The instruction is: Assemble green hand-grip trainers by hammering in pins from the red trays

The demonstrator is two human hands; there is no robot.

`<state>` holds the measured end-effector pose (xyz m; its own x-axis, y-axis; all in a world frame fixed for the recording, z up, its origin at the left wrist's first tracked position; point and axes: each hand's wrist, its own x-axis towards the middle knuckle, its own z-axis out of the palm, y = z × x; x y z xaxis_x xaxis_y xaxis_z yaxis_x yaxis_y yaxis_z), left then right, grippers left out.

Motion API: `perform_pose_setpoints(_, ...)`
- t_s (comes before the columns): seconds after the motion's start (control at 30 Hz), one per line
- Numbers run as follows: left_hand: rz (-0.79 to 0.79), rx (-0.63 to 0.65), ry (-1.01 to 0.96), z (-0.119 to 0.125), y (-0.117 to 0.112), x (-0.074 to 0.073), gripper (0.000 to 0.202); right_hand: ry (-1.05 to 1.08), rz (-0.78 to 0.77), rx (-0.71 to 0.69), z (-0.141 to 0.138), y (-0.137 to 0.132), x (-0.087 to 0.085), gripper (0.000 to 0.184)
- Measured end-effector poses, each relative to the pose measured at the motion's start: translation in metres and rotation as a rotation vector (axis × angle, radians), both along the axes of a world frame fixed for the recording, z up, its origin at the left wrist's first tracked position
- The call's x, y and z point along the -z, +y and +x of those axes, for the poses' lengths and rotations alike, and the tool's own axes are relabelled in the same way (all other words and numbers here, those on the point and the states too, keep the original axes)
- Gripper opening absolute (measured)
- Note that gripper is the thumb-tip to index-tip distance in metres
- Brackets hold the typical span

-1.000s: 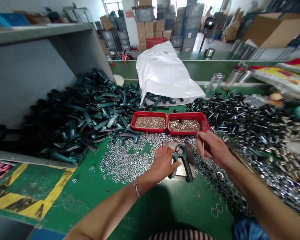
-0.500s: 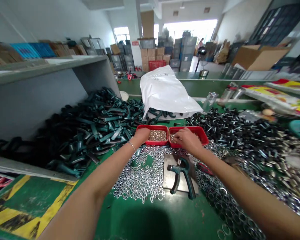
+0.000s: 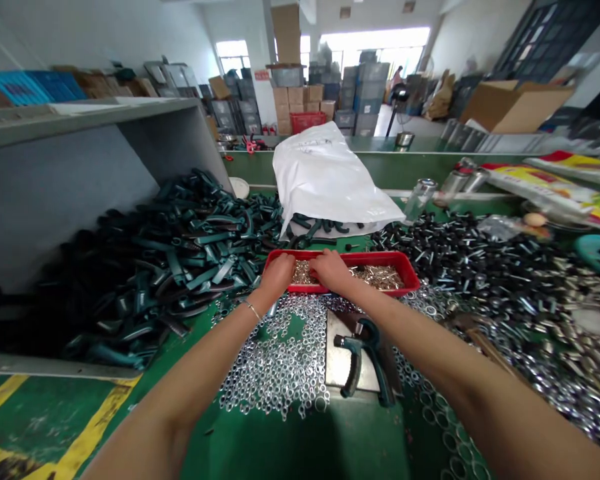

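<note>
My left hand [image 3: 279,275] reaches into the left end of the left red tray [image 3: 307,289], fingers curled down among small metal parts [image 3: 301,272]. Over the right part of that same tray, my right hand [image 3: 329,268] has its fingers bent and pressed together; whatever they pinch is hidden. The right red tray [image 3: 411,275] holds small pin-like metal pieces [image 3: 380,276]. Below the trays, a dark green hand grip [image 3: 367,360] with two handles lies on a metal plate [image 3: 336,353], under my right forearm.
Many metal nuts or rings [image 3: 275,367] spread left of the plate. Dark green handles [image 3: 180,247] are heaped at left beside a grey shelf [image 3: 180,140]. A white sack [image 3: 325,177] stands behind the trays. Black-headed screws [image 3: 460,247] and a hammer [image 3: 485,343] lie at right.
My right hand has moved left, from the right red tray to the left one. My left hand stays in the left tray. The view has shifted slightly.
</note>
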<state>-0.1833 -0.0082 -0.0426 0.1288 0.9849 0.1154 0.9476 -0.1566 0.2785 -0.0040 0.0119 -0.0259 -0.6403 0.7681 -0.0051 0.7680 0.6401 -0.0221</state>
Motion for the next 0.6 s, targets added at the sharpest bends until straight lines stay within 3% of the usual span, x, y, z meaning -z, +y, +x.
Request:
perform_pose_setpoints(0.13,0.094,-0.056,-0.084,-0.002,-0.009,-0.010,0.022,0.035,-0.004,0.038,-0.001,-0.001,0.001,0.031)
perform_pose_setpoints(0.23,0.114,-0.104,-0.372,0.008,-0.035,-0.022,0.019,0.081,-0.024,0.047,-0.002,-0.002,0.002,0.027)
perform_pose_setpoints(0.3,0.020,-0.062,-0.678,0.025,-0.064,-0.025,0.019,0.140,-0.041,0.051,-0.002,-0.003,0.001,0.024)
perform_pose_setpoints(0.37,-0.145,0.079,-0.822,0.050,-0.098,-0.023,0.017,0.221,-0.060,0.065,-0.002,-0.003,-0.002,0.021)
perform_pose_setpoints(0.47,-0.183,0.289,-0.682,0.086,-0.137,-0.012,0.009,0.380,-0.100,0.098,0.004,-0.004,-0.012,0.018)
perform_pose_setpoints(0.6,-0.020,0.344,-0.422,0.114,-0.152,0.005,0.008,0.597,-0.197,0.135,0.038,-0.021,-0.029,0.015)
